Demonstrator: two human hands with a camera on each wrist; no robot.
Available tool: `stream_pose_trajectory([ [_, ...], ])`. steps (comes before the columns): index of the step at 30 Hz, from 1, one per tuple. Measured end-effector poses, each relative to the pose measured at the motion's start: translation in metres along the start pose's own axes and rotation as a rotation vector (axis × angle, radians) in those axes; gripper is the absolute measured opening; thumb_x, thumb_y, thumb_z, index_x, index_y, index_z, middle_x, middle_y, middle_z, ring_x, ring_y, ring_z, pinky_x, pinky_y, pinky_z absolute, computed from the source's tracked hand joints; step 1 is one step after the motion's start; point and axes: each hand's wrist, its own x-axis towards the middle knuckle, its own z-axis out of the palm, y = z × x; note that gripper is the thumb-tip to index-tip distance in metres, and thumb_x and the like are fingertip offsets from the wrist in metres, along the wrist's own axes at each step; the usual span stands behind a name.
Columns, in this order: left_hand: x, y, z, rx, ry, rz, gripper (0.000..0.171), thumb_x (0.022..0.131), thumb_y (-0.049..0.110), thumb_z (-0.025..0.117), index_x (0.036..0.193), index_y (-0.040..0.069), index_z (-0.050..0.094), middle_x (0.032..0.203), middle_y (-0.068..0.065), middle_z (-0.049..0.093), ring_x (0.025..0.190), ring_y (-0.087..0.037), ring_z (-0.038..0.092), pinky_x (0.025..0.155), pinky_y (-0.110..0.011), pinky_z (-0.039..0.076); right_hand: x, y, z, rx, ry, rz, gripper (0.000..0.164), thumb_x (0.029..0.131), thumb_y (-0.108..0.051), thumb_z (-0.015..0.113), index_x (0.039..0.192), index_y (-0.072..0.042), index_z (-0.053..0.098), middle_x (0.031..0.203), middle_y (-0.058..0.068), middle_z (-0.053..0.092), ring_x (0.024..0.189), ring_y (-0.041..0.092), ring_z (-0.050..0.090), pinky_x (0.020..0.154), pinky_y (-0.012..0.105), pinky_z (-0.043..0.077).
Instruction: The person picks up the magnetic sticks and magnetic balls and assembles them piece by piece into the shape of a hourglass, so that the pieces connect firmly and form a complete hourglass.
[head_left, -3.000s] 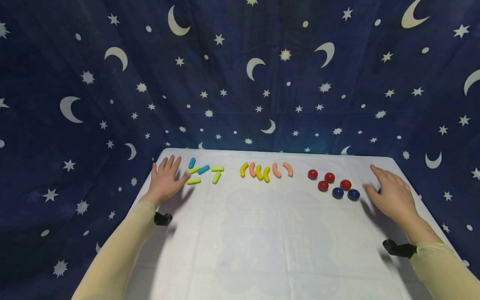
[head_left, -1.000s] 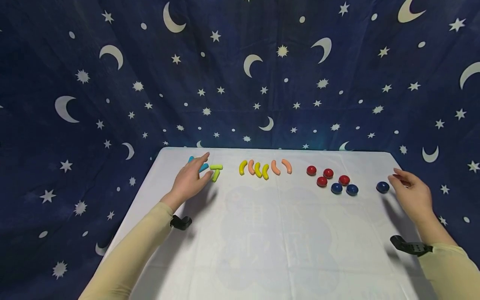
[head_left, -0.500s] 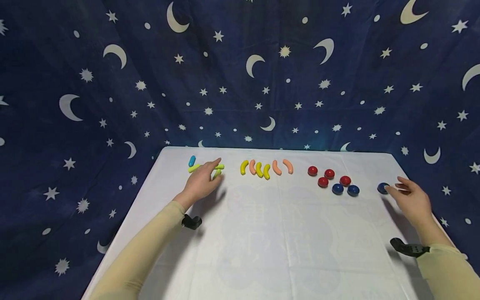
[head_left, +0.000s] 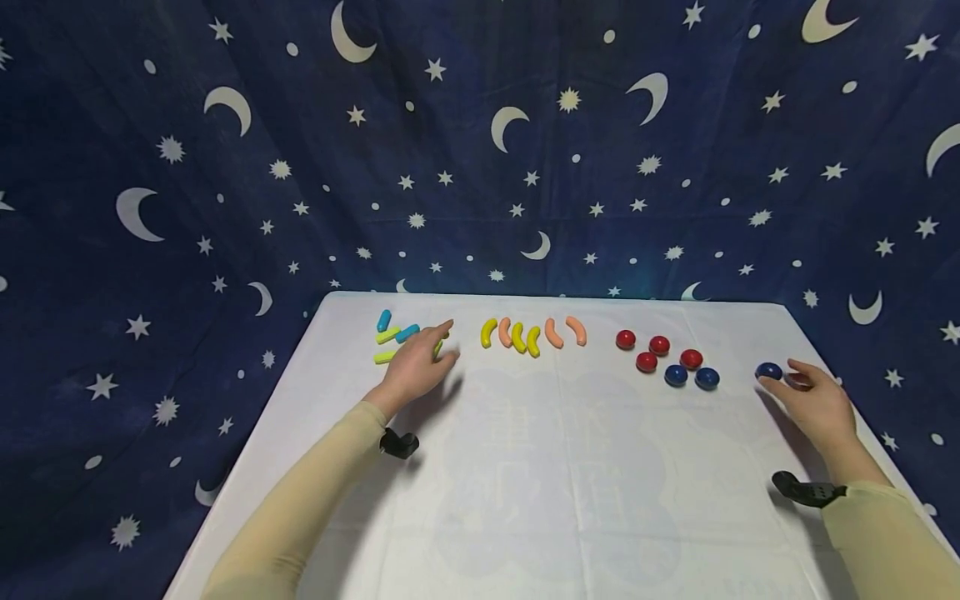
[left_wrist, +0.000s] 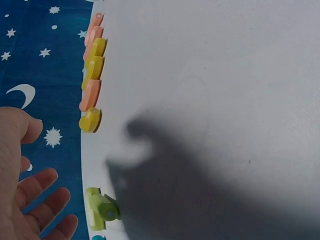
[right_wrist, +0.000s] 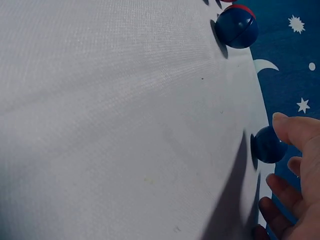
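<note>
The blue ball (head_left: 768, 369) lies on the white tabletop (head_left: 525, 467) at the thumb tip of the right hand (head_left: 813, 404), by far the nearer hand — being round, it shows no long axis. The right thumb overlaps the ball's edge; I cannot tell whether they touch. Thumb and index finger stand apart, the other fingers bend loosely, and nothing is gripped. Two more blue balls (head_left: 676, 376) and the red balls (head_left: 647, 362) lie left of these fingers.

The left hand (head_left: 416, 367) hangs above the green sticks (left_wrist: 93, 209), its fingers loosely spread — holding nothing. To the right of its fingertips lie yellow bananas (head_left: 489, 333) and pink sausages (head_left: 576, 331).
</note>
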Motion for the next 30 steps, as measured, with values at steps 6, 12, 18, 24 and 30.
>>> stream_pose_trajectory([
  [6,0.001,0.001,0.005,-0.008,0.007,-0.031,0.06,0.103,0.038,0.057,0.157,0.016,0.043,0.137,-0.009,0.06,0.131,-0.031,0.051,0.103,-0.051,0.045,0.002,0.003,0.002,-0.014,0.004,0.034,0.095,0.096,-0.062,0.057,0.158,0.003,0.026,0.151,0.038,0.036,0.134,0.059,0.037,0.104,0.073,0.03],
  [12,0.009,0.004,0.012,0.002,0.031,-0.08,0.057,0.102,0.038,0.056,0.153,0.015,0.049,0.135,-0.009,0.062,0.125,-0.03,0.055,0.099,-0.049,0.048,0.006,0.005,0.002,-0.035,0.011,0.078,0.095,0.096,-0.064,0.057,0.158,0.002,0.028,0.152,0.037,0.036,0.134,0.059,0.032,0.105,0.074,0.017],
  [18,0.021,0.01,0.021,0.015,0.083,-0.125,0.05,0.1,0.038,0.059,0.145,0.015,0.058,0.127,-0.007,0.065,0.118,-0.03,0.058,0.098,-0.05,0.047,0.006,0.007,0.005,-0.049,0.033,0.08,0.092,0.096,-0.062,0.057,0.156,0.003,0.032,0.15,0.037,0.038,0.134,0.06,0.027,0.103,0.074,0.017],
  [24,0.032,0.016,0.028,0.076,0.094,-0.17,0.044,0.1,0.038,0.059,0.137,0.015,0.065,0.119,-0.006,0.067,0.11,-0.03,0.06,0.095,-0.052,0.044,0.005,0.002,0.009,-0.061,0.048,0.073,0.088,0.098,-0.059,0.057,0.154,0.004,0.035,0.149,0.036,0.04,0.133,0.059,0.025,0.103,0.073,0.017],
  [30,0.044,0.027,0.035,0.089,0.078,-0.189,0.041,0.1,0.037,0.059,0.134,0.016,0.068,0.117,-0.004,0.067,0.106,-0.028,0.059,0.093,-0.048,0.045,0.005,0.003,0.01,-0.06,0.057,0.089,0.086,0.098,-0.058,0.057,0.152,0.005,0.038,0.149,0.036,0.04,0.132,0.059,0.025,0.102,0.072,0.018],
])
